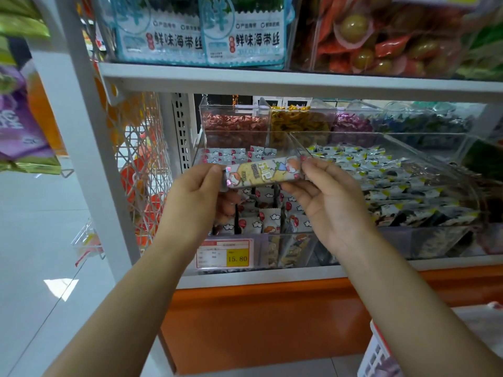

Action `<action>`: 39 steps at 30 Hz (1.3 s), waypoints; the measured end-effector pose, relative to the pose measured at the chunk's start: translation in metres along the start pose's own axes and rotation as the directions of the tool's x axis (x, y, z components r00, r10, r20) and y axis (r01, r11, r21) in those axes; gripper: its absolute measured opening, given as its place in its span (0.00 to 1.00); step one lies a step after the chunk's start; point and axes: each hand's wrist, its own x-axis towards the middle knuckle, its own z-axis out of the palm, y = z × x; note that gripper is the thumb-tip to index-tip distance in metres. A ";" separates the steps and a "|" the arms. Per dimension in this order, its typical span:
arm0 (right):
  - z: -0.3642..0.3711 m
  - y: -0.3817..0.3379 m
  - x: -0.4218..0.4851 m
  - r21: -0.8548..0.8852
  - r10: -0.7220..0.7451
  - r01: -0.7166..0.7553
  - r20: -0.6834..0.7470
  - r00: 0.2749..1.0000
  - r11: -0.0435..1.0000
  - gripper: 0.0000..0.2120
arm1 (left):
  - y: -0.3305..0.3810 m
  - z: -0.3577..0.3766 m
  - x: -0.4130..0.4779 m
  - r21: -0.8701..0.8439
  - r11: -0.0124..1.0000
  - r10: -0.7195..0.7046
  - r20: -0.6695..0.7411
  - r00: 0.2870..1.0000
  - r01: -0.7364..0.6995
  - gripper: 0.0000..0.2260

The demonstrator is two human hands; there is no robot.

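A long snack bar point(265, 172) in a pale wrapper with cartoon figures is held level in front of a shop shelf. My left hand point(197, 197) pinches its left end between thumb and fingers. My right hand point(324, 197) pinches its right end with thumb and forefinger, the other fingers loosely spread below. The bar hovers over a clear plastic bin point(295, 148) filled with several small packets of the same cartoon print point(268, 219).
A second clear bin point(424, 148) to the right holds grey and yellow packets point(381, 175). A price tag point(226, 254) reads 15.80. Bins of wrapped sweets point(235, 126) stand behind. A shelf board point(272, 80) carries seaweed packs point(245, 36) above. A white basket point(381, 352) sits lower right.
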 end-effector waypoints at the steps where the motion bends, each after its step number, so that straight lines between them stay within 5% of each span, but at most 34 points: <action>1: 0.001 0.000 -0.001 0.036 0.030 -0.031 0.022 0.999 0.999 0.06 | 0.000 -0.001 0.000 0.008 1.000 0.001 -0.009 1.000 -0.001 0.12; 7: -0.001 0.001 -0.003 0.098 0.092 -0.097 0.046 0.995 0.991 0.05 | 0.002 -0.007 -0.001 0.031 0.999 0.025 0.029 0.999 -0.025 0.14; 12: -0.007 0.001 -0.003 -0.221 -0.006 -0.006 -0.054 0.999 0.975 0.05 | 0.001 -0.010 -0.002 -0.026 0.999 0.042 0.109 0.993 -0.040 0.09; 17: -0.007 0.000 -0.002 -0.180 -0.017 0.011 -0.027 0.999 0.984 0.04 | 0.002 -0.011 -0.004 0.011 0.983 0.182 0.103 0.978 -0.184 0.14; 22: -0.010 0.003 -0.001 -0.397 -0.103 0.126 0.078 0.992 0.909 0.08 | 0.005 -0.011 -0.003 -0.020 0.997 0.081 0.118 0.990 -0.080 0.14; 26: -0.008 0.006 -0.002 -0.461 -0.154 0.214 0.165 0.974 0.861 0.09 | 0.004 -0.011 -0.005 0.086 0.987 0.124 0.121 0.985 -0.135 0.10; 35: -0.007 0.006 -0.001 -0.568 -0.233 0.238 0.082 0.969 0.788 0.11 | 0.009 -0.011 -0.007 0.179 0.969 0.129 0.220 0.967 -0.170 0.07; 39: -0.006 0.006 -0.004 -0.615 -0.264 0.317 0.179 0.948 0.722 0.09 | 0.009 -0.009 -0.006 0.159 0.983 0.057 0.194 0.979 -0.089 0.03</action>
